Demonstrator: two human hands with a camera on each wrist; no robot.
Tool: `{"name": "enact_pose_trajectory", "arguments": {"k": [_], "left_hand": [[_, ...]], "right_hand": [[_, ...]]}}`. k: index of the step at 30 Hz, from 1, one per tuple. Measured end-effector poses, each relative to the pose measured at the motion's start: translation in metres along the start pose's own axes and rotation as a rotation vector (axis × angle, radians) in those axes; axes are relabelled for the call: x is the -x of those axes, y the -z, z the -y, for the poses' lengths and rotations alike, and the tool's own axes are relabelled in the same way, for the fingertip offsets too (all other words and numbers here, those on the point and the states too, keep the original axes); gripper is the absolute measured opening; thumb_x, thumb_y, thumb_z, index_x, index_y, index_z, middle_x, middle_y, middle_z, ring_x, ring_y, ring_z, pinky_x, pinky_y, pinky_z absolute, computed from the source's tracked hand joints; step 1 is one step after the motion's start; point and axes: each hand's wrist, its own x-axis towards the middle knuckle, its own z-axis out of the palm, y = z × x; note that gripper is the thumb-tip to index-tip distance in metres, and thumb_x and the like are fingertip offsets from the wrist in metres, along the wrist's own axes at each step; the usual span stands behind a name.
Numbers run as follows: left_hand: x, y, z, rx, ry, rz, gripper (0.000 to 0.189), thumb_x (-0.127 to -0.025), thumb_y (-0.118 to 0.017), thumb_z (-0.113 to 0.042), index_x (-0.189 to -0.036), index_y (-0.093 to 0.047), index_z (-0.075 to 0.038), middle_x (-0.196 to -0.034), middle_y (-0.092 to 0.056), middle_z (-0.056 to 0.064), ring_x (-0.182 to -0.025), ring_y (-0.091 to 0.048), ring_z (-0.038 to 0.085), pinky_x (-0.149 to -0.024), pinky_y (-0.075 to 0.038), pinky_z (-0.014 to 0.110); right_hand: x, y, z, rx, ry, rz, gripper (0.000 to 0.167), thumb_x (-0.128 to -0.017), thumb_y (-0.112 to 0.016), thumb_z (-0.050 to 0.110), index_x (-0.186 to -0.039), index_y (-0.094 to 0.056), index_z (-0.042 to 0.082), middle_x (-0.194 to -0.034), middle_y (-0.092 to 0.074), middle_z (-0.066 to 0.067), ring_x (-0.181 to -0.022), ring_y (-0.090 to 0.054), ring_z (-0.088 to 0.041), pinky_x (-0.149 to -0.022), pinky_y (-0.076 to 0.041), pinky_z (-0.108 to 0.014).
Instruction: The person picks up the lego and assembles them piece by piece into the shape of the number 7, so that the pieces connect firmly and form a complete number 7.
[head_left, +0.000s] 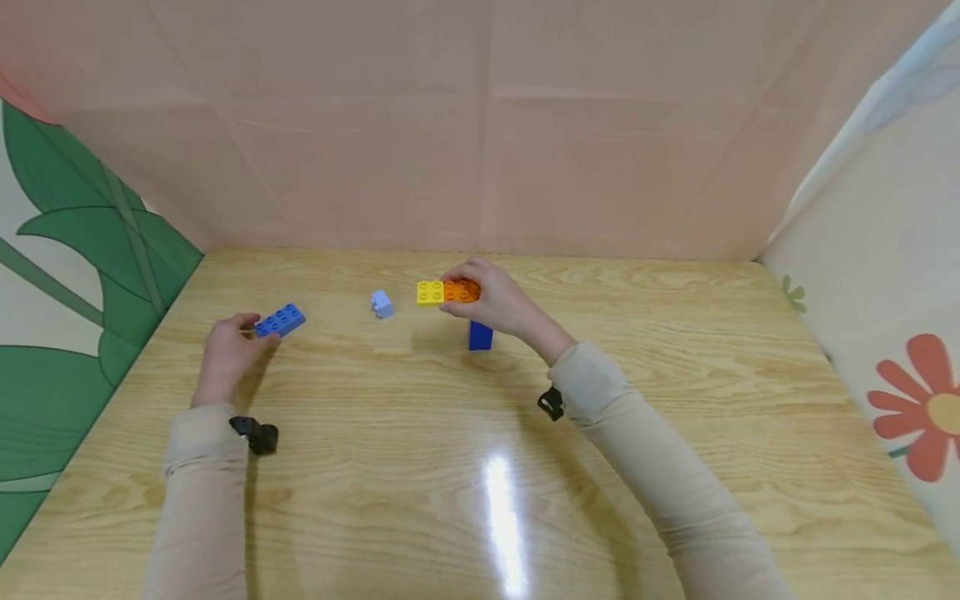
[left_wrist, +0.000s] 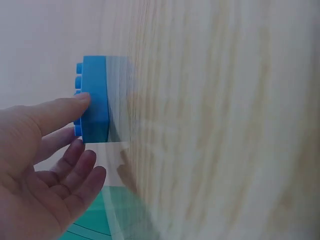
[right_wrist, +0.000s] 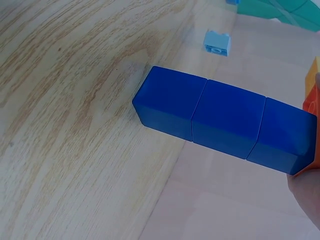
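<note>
My left hand (head_left: 227, 352) pinches a blue building brick (head_left: 280, 321) between thumb and fingers at the table's left side. Its studs face up, and in the left wrist view the brick (left_wrist: 94, 102) sits at the wood surface. At centre, my right hand (head_left: 501, 302) grips an orange brick (head_left: 459, 290) from above. A yellow brick (head_left: 430, 293) adjoins the orange one's left end. Below the orange brick stands a stack of three dark blue bricks (right_wrist: 200, 110); in the head view the hand hides most of this stack (head_left: 481, 337).
A small light blue brick (head_left: 382, 304) lies on its side between the two hands, toward the back of the wooden table (head_left: 360, 467). A pink cloth wall (head_left: 480, 150) rises behind the table, with patterned panels at left and right.
</note>
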Motion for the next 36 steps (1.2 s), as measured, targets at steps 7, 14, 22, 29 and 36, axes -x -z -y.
{"name": "enact_pose_trajectory", "arguments": {"k": [7, 14, 22, 29, 36], "left_hand": [[-0.001, -0.001, 0.002, -0.028, -0.018, 0.014, 0.053, -0.093, -0.058, -0.016, -0.132, -0.044, 0.018, -0.122, -0.051, 0.039, -0.108, -0.052, 0.046, -0.091, -0.046, 0.056], [0.001, -0.002, 0.004, 0.005, 0.008, 0.03, 0.057, -0.094, -0.057, -0.023, -0.134, -0.041, 0.015, -0.123, -0.051, 0.036, -0.107, -0.052, 0.043, -0.09, -0.046, 0.052], [0.001, -0.002, -0.004, 0.157, 0.066, -0.001, 0.067, -0.095, -0.05, -0.041, -0.142, -0.035, 0.005, -0.133, -0.047, 0.031, -0.119, -0.05, 0.041, -0.085, -0.046, 0.035], [0.001, 0.002, -0.028, 0.24, 0.009, -0.059, 0.065, -0.094, -0.052, -0.043, -0.141, -0.039, 0.001, -0.135, -0.048, 0.025, -0.12, -0.051, 0.034, -0.074, -0.039, 0.011], [0.006, 0.001, -0.062, 0.339, -0.057, -0.017, 0.065, -0.095, -0.051, -0.042, -0.144, -0.037, -0.001, -0.136, -0.047, 0.021, -0.119, -0.047, 0.024, -0.078, -0.039, 0.007]], "right_hand": [[0.0, 0.0, 0.0, -0.001, -0.004, 0.002, 0.043, -0.087, -0.07, 0.024, -0.125, -0.06, 0.006, -0.121, -0.056, -0.013, -0.103, -0.054, -0.025, -0.091, -0.051, -0.037], [0.0, 0.0, 0.001, 0.0, 0.001, -0.001, 0.043, -0.087, -0.071, 0.024, -0.125, -0.061, 0.006, -0.12, -0.056, -0.013, -0.102, -0.054, -0.024, -0.091, -0.051, -0.037], [0.0, -0.001, 0.0, 0.003, 0.001, 0.0, 0.043, -0.087, -0.07, 0.025, -0.125, -0.061, 0.007, -0.12, -0.057, -0.013, -0.102, -0.054, -0.024, -0.091, -0.051, -0.038], [-0.001, -0.001, -0.001, 0.001, 0.011, -0.009, 0.043, -0.087, -0.071, 0.023, -0.124, -0.061, 0.005, -0.119, -0.058, -0.014, -0.101, -0.055, -0.025, -0.089, -0.051, -0.037], [0.0, -0.001, -0.001, -0.002, 0.013, -0.013, 0.042, -0.087, -0.07, 0.023, -0.124, -0.061, 0.005, -0.12, -0.058, -0.014, -0.101, -0.055, -0.025, -0.09, -0.051, -0.038]]}}
